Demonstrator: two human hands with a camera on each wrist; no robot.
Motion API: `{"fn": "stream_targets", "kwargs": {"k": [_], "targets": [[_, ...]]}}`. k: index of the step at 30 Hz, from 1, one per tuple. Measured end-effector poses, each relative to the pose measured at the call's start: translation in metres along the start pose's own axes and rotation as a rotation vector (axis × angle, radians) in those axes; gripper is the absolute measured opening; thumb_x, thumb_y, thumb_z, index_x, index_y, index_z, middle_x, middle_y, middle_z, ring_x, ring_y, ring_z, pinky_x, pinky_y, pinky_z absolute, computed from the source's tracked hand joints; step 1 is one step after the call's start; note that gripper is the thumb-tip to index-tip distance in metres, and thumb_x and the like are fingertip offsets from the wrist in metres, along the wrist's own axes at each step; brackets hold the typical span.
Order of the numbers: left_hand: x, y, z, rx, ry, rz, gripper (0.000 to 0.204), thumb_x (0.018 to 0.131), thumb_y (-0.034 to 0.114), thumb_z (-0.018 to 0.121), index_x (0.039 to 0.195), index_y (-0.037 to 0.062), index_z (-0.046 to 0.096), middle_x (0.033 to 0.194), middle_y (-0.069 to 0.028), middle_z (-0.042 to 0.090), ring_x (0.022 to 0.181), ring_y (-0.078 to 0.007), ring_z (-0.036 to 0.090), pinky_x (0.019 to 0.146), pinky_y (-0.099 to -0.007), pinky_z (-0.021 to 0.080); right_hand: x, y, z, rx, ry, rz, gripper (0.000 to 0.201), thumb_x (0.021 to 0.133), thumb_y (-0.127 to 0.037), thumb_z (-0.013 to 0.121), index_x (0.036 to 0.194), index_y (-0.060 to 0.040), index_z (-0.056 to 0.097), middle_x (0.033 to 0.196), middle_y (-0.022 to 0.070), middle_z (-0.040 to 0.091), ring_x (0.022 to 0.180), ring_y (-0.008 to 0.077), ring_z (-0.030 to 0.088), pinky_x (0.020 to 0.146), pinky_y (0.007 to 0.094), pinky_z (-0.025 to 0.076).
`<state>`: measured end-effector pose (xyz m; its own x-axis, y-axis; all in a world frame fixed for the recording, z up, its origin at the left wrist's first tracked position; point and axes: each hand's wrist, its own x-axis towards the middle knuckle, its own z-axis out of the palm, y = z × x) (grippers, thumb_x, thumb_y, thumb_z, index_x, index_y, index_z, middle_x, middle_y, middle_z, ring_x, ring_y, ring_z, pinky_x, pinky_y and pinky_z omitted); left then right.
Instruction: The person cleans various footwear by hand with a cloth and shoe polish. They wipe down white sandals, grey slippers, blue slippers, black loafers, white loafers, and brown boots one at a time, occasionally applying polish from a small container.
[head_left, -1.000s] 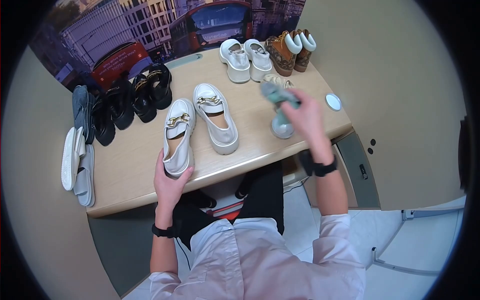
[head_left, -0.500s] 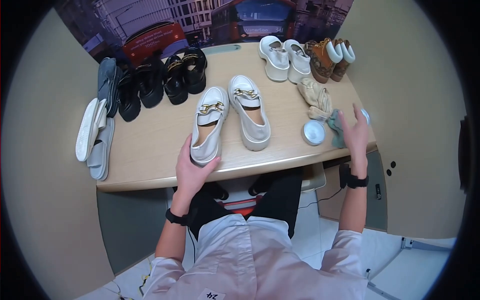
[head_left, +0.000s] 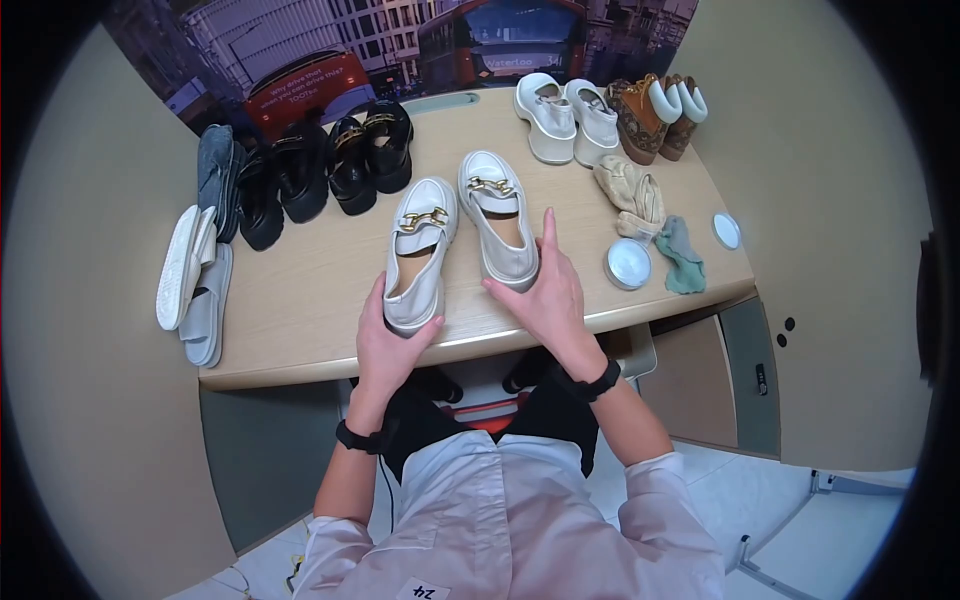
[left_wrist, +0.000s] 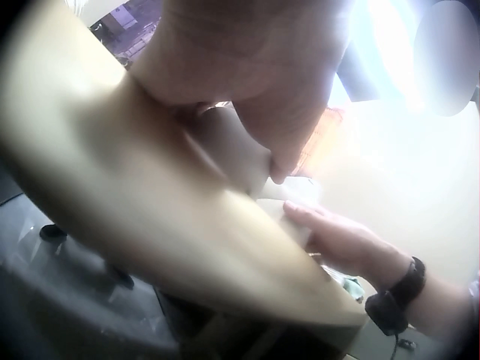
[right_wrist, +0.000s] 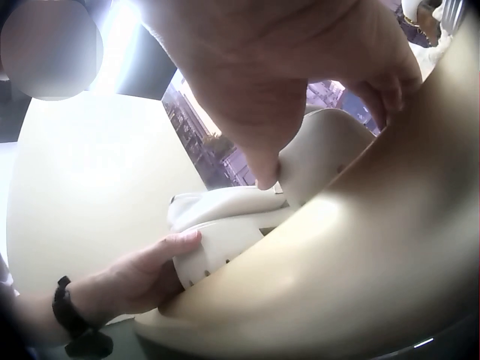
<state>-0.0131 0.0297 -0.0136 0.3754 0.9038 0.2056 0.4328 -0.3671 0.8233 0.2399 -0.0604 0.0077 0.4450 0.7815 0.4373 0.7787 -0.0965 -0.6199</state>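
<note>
Both at 6 o'clock: left hand [head_left: 388, 345] grips left loafer [head_left: 420, 270], right hand [head_left: 555, 305], fingers open, touches right loafer [head_left: 509, 262]; even pressure suits.

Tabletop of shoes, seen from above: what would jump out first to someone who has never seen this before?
Probably the white loafers with gold buckles, front and centre, with the left hand and right hand at their heels. Next, the city picture with red buses behind the table. Then the dark row of black shoes at the back left.
</note>
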Motion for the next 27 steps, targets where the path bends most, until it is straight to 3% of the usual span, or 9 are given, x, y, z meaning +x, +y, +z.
{"fn": "stream_targets", "kwargs": {"k": [4, 10, 13, 19, 22, 24, 26, 27], "targets": [[0.002, 0.003, 0.002, 0.032, 0.01, 0.004, 0.108, 0.079, 0.038, 0.097, 0.159, -0.0112, 0.044, 0.149, -0.0317, 0.061, 0.138, -0.0418, 0.063, 0.116, -0.0465, 0.05, 0.004, -0.003, 0.003, -0.036, 0.046, 0.049, 0.128, 0.076, -0.028, 0.092, 0.173, 0.005, 0.015, 0.103, 0.0266, 0.074, 0.095, 0.0449, 0.074, 0.09, 0.0514, 0.059], [0.004, 0.009, 0.0, -0.032, 0.018, -0.041, 0.101, 0.08, 0.032, 0.095, 0.158, -0.0102, 0.047, 0.144, -0.03, 0.067, 0.132, -0.0374, 0.068, 0.114, -0.0434, 0.053, 0.011, 0.01, -0.016, -0.026, 0.038, 0.15, 0.126, 0.075, -0.023, 0.087, 0.175, 0.0026, 0.014, 0.103, 0.0264, 0.074, 0.092, 0.0447, 0.075, 0.086, 0.05, 0.06], [0.004, 0.018, -0.008, -0.1, -0.006, -0.134, 0.099, 0.08, 0.027, 0.092, 0.16, -0.0074, 0.046, 0.143, -0.0284, 0.068, 0.132, -0.0348, 0.069, 0.113, -0.0414, 0.053, 0.013, 0.015, -0.021, -0.038, 0.074, 0.169, 0.127, 0.075, -0.022, 0.087, 0.175, 0.003, 0.013, 0.103, 0.0267, 0.074, 0.093, 0.0443, 0.075, 0.086, 0.05, 0.06], [0.003, -0.008, -0.049, -0.078, -0.087, -0.112, 0.097, 0.078, 0.02, 0.089, 0.16, -0.0029, 0.044, 0.148, -0.0243, 0.062, 0.133, -0.0327, 0.066, 0.115, -0.0403, 0.051, 0.013, 0.015, -0.031, -0.095, 0.054, 0.239, 0.124, 0.078, -0.025, 0.089, 0.174, 0.0026, 0.016, 0.112, 0.0283, 0.075, 0.103, 0.0429, 0.076, 0.089, 0.0489, 0.06], [0.005, -0.019, -0.073, -0.176, -0.193, -0.105, 0.095, 0.076, 0.015, 0.09, 0.158, -0.0003, 0.044, 0.148, -0.0202, 0.06, 0.136, -0.0296, 0.061, 0.118, -0.0389, 0.048, 0.013, 0.011, -0.057, -0.16, -0.095, 0.187, 0.113, 0.085, -0.034, 0.091, 0.172, 0.0019, 0.028, 0.118, 0.0272, 0.076, 0.109, 0.0428, 0.076, 0.094, 0.0464, 0.06], [0.004, -0.022, -0.083, -0.244, -0.242, -0.119, 0.094, 0.076, 0.013, 0.089, 0.158, 0.0001, 0.044, 0.147, -0.0188, 0.06, 0.137, -0.028, 0.06, 0.119, -0.0385, 0.047, 0.027, 0.037, -0.083, -0.23, 0.074, -0.004, 0.092, 0.091, -0.04, 0.088, 0.163, -0.0002, 0.048, 0.13, 0.0269, 0.075, 0.121, 0.0429, 0.073, 0.103, 0.0455, 0.058], [0.008, -0.03, -0.09, -0.292, -0.273, -0.129, 0.093, 0.077, 0.01, 0.087, 0.158, 0.0004, 0.044, 0.145, -0.0175, 0.061, 0.137, -0.0266, 0.06, 0.119, -0.0383, 0.047, 0.068, 0.021, -0.13, -0.147, 0.151, 0.137, 0.076, 0.095, -0.041, 0.085, 0.155, -0.0014, 0.06, 0.139, 0.0271, 0.072, 0.13, 0.043, 0.069, 0.11, 0.0462, 0.055], [0.009, -0.032, -0.093, -0.29, -0.255, -0.12, 0.092, 0.077, 0.009, 0.086, 0.158, 0.0003, 0.044, 0.145, -0.0173, 0.061, 0.137, -0.0263, 0.06, 0.119, -0.0382, 0.047, 0.088, 0.048, -0.139, -0.218, 0.17, 0.17, 0.074, 0.096, -0.043, 0.083, 0.153, -0.0016, 0.062, 0.143, 0.0274, 0.07, 0.133, 0.0428, 0.067, 0.112, 0.0466, 0.054]]}}
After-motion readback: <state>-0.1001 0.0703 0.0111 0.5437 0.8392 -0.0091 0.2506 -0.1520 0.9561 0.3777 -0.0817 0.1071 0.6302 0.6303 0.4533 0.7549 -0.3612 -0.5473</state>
